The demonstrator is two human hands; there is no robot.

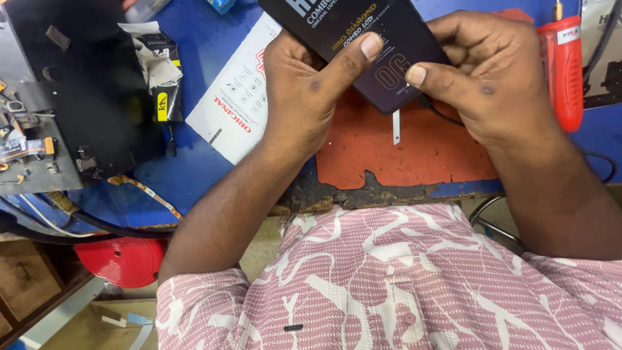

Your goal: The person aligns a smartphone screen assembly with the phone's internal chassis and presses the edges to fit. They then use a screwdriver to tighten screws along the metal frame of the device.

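Left hand [304, 91] and right hand [492, 78] both clamped on a flat black box [363, 45], held above the far middle of the workbench, over the orange mat [414, 152]. Left thumb [359, 55] pressed flat across the box's face; left fingers tucked beneath, out of sight. Right thumb [434, 78] and fingers pinching the near right corner. Box slim, printed card by the look: likely light, fairly stiff along the edges, face smooth and perhaps a little slippery; contents unseen, possibly fragile, so best gripped at the long edges or corners rather than pressed in the middle. Small white strip [396, 126] hanging below the near end of the box; whether attached, cannot tell. Thin black cable [447, 116] running out from under the right hand. White printed sleeve [236, 97] lying on the blue bench top [207, 45], just left of the left wrist. Red tool [562, 71] upright-ish at the right, beside the right hand, not touched. Dark tray of small parts [39, 149] at far left. Red coil [123, 259] below the bench edge, near left.
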